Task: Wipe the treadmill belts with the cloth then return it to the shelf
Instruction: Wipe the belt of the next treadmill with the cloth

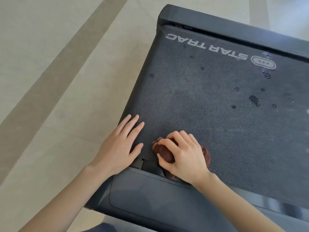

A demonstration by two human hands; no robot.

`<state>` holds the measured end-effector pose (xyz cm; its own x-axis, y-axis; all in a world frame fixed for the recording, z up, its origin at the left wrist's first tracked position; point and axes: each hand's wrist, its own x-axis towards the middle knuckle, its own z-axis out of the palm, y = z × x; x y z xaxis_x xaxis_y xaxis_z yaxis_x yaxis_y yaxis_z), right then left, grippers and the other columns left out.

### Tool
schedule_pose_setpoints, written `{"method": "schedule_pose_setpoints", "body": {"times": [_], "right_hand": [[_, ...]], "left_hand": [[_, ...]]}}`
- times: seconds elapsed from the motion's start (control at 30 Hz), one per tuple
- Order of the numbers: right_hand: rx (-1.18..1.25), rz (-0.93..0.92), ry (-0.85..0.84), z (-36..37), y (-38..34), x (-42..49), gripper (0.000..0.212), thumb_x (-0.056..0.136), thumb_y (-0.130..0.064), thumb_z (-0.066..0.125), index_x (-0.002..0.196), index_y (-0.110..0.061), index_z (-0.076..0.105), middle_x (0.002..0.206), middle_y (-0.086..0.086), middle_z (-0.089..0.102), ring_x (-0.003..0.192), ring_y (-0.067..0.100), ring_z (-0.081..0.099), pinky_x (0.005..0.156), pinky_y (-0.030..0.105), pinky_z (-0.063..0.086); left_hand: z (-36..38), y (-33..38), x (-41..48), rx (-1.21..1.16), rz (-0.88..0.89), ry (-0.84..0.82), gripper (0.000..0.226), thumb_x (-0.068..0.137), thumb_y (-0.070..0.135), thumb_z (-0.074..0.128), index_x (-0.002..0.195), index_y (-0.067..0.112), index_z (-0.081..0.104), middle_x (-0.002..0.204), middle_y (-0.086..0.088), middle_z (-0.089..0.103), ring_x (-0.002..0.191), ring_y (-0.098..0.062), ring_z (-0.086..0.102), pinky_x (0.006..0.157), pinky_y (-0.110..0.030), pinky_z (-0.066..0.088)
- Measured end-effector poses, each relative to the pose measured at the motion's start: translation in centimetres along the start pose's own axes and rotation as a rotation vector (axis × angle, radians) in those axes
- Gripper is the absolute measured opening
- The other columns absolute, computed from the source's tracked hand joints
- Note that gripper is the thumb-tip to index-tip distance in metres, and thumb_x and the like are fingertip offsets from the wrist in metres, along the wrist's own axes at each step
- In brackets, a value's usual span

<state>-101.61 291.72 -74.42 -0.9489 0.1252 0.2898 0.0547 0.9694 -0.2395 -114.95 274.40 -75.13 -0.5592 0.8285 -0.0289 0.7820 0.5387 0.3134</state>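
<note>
A dark grey treadmill belt [209, 101] with white STAR TRAC lettering fills the right of the view. Wet spots dot its right side. My right hand [184, 154] presses a crumpled dark brown cloth [164, 152] onto the belt near its closest left corner, fingers curled over the cloth. Most of the cloth is hidden under the hand. My left hand [120, 144] lies flat with fingers spread on the belt's left edge, holding nothing.
The treadmill's black end cover [150, 201] runs along the near edge and a black frame rail [234, 29] along the far side. Pale tiled floor [58, 72] with a darker stripe lies to the left.
</note>
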Motion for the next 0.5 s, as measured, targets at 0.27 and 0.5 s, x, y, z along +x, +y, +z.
{"method": "schedule_pose_setpoints", "body": {"times": [0.27,0.5], "right_hand": [[-0.038,0.079,0.068,3.8,3.8,12.6,0.026,0.08,-0.038,0.062,0.096,-0.018,0.068,0.09,0.004,0.06,0.084,0.026,0.055,0.067,0.036,0.042],[-0.071,0.256,0.117,6.1,7.7,23.4,0.035,0.084,-0.042,0.055,0.106,-0.016,0.065,0.105,0.009,0.057,0.1,0.032,0.05,0.075,0.038,0.041]], "left_hand": [[0.6,0.1,-2.0,-0.007,-0.034,-0.002,0.063,0.092,0.047,0.03,0.147,0.017,0.029,0.158,0.002,0.012,0.145,-0.013,0.005,0.111,-0.028,0.025],[0.9,0.0,-2.0,-0.075,-0.055,0.048,0.063,0.09,0.046,0.036,0.147,0.02,0.03,0.158,0.004,0.015,0.145,-0.012,0.008,0.112,-0.026,0.024]]}}
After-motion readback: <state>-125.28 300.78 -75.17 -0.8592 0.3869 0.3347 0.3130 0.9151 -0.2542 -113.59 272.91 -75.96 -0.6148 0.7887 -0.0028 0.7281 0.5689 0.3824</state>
